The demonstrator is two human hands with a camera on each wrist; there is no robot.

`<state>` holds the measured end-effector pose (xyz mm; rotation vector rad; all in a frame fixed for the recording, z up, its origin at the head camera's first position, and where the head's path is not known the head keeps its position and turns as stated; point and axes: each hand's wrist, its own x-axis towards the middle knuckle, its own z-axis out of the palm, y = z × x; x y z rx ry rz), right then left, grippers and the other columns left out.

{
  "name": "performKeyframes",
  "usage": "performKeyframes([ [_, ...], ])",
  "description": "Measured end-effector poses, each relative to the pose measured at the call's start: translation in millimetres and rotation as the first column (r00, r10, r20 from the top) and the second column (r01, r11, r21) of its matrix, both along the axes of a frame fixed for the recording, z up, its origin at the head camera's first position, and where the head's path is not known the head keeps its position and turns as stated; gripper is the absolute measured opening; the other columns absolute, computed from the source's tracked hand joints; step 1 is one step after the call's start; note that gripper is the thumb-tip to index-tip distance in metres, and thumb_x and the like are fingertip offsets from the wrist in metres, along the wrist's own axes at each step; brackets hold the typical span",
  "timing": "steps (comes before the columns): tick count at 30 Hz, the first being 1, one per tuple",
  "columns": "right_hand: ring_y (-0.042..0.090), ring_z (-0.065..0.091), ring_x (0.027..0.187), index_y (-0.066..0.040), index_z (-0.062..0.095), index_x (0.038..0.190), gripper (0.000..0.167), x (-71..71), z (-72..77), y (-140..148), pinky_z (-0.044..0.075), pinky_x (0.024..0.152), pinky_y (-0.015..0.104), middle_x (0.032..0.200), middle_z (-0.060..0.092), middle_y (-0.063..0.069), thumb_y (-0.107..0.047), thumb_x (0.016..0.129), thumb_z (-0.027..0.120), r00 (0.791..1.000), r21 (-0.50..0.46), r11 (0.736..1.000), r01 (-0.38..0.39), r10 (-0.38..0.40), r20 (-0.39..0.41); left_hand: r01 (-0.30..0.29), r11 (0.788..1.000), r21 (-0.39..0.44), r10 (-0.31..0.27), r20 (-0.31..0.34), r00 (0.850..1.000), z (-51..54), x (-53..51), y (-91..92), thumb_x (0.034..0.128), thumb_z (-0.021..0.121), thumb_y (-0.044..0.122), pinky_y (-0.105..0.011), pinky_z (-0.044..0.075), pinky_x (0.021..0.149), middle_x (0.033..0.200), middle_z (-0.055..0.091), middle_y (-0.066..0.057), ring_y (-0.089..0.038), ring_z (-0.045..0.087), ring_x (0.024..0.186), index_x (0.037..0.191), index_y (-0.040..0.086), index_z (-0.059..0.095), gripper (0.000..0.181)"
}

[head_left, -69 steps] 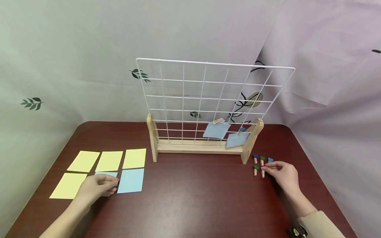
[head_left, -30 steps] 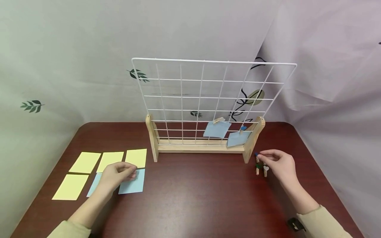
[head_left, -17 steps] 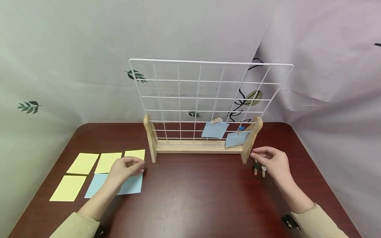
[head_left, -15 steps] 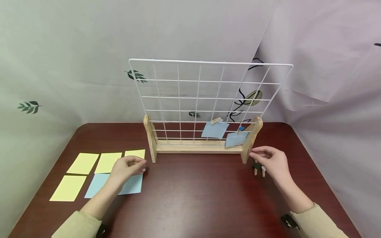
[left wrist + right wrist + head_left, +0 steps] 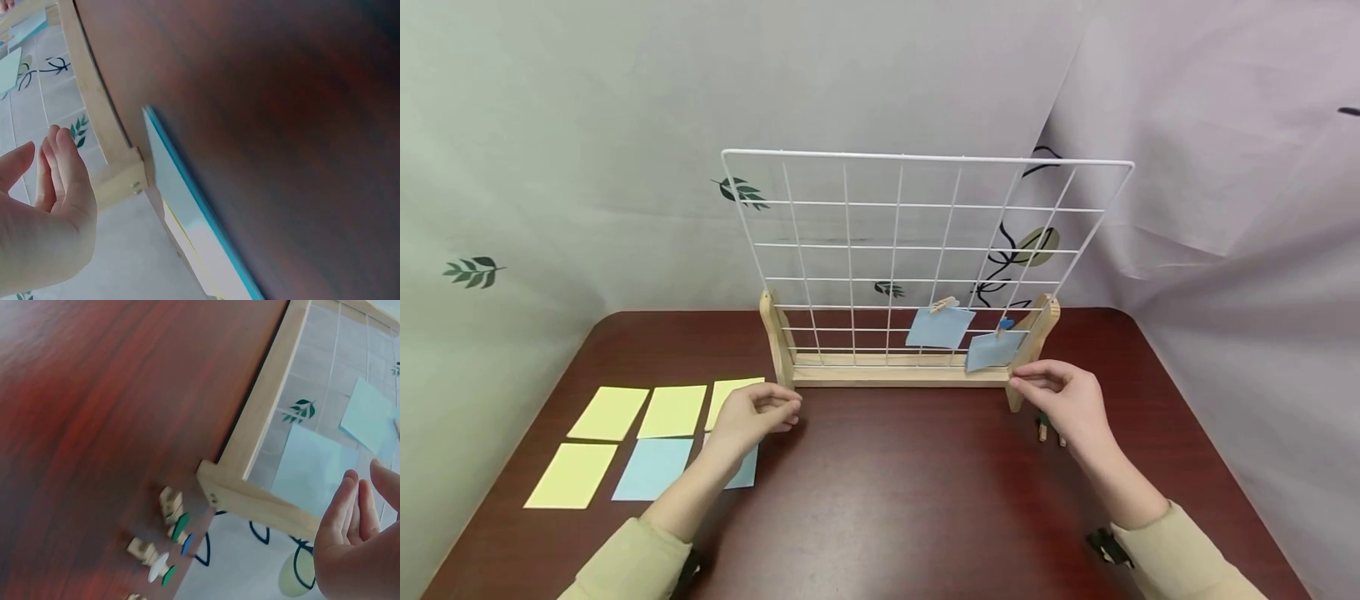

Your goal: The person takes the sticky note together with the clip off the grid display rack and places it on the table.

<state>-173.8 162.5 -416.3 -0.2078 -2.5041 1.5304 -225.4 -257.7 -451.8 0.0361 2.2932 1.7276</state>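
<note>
My left hand [image 5: 752, 427] hovers above the right end of the paper rows, over a blue sticky note [image 5: 743, 473]. Its thumb and loosely bent fingers are apart in the left wrist view, with nothing between them. My right hand [image 5: 1066, 404] is in front of the right foot of a white wire grid rack [image 5: 895, 246]. Nothing shows between its thumb and fingers in the right wrist view. Two blue notes hang on the grid: one [image 5: 940, 327] under a pale clothespin [image 5: 944, 305], the other [image 5: 994, 351] under a blue-heart clothespin [image 5: 1004, 326].
Several yellow notes [image 5: 608, 413] and another blue note [image 5: 653, 469] lie at the left of the dark red table [image 5: 880, 500]. Several small heart clothespins, one green [image 5: 174, 509] and one white [image 5: 150, 557], lie beside the rack's wooden base [image 5: 898, 377].
My left hand has moved right and away from me across the blue notes. My right hand has drifted left from above the clothespins towards the rack's foot. The hanging notes have stayed put.
</note>
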Motion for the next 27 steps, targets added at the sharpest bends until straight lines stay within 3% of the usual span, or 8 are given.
performKeyframes([
  [2, -0.01, 0.071, 0.073, 0.009, 0.078, 0.111, 0.026, -1.3, 0.8, -3.5, 0.056, 0.067, 0.01, 0.086, 0.083, -0.004, -0.004, 0.09, 0.084, 1.0, -0.023, 1.0, -0.008, 0.008, -0.011, 0.009, 1.0, -0.019, -0.009, -0.009, 1.0, 0.5, -0.7, 5.2, 0.0991, 0.07, 0.001, -0.025, 0.067, 0.077, 0.099, 0.08, -0.018, -0.004, 0.072, 0.077, 0.115, -0.013, 0.071, 0.021],
  [10, -0.01, 0.071, 0.075, 0.007, 0.078, 0.111, 0.027, -5.5, 3.3, -16.9, 0.053, 0.065, 0.012, 0.079, 0.077, -0.024, -0.007, 0.09, 0.085, 1.0, -0.085, 0.996, 0.008, -0.009, -0.007, 0.027, 0.998, -0.063, -0.032, -0.078, 0.996, -1.3, -6.7, 21.1, 0.0976, 0.073, 0.002, -0.023, 0.066, 0.073, 0.096, 0.079, -0.025, -0.006, 0.073, 0.076, 0.111, -0.012, 0.074, 0.019],
  [16, -0.007, 0.073, 0.078, 0.01, 0.076, 0.112, 0.028, -8.2, 3.6, -26.8, 0.057, 0.071, 0.011, 0.087, 0.083, -0.002, -0.005, 0.09, 0.084, 1.0, -0.145, 0.989, 0.004, -0.008, -0.026, 0.058, 0.997, -0.047, -0.063, -0.118, 0.991, -1.3, -10.4, 32.4, 0.0968, 0.074, 0.002, -0.023, 0.065, 0.071, 0.095, 0.079, -0.025, -0.009, 0.073, 0.075, 0.109, -0.012, 0.074, 0.019],
  [22, -0.01, 0.071, 0.076, 0.013, 0.075, 0.113, 0.027, -12.7, 5.2, -35.9, 0.058, 0.073, 0.011, 0.078, 0.075, -0.027, -0.003, 0.092, 0.082, 1.0, -0.169, 0.986, -0.003, -0.002, -0.029, 0.083, 0.996, -0.022, -0.085, -0.156, 0.984, 0.6, -15.3, 45.5, 0.0964, 0.074, 0.002, -0.021, 0.064, 0.069, 0.094, 0.079, -0.027, -0.011, 0.075, 0.075, 0.108, -0.012, 0.075, 0.019],
  [27, -0.009, 0.071, 0.076, 0.013, 0.075, 0.113, 0.029, -16.5, 6.6, -41.5, 0.058, 0.072, 0.011, 0.076, 0.073, -0.027, -0.004, 0.092, 0.083, 1.0, -0.186, 0.983, 0.004, -0.009, -0.023, 0.098, 0.995, -0.022, -0.1, -0.184, 0.978, -1.2, -20.2, 59.2, 0.0962, 0.074, 0.002, -0.019, 0.062, 0.068, 0.093, 0.079, -0.026, -0.011, 0.075, 0.075, 0.107, -0.011, 0.075, 0.017],
])
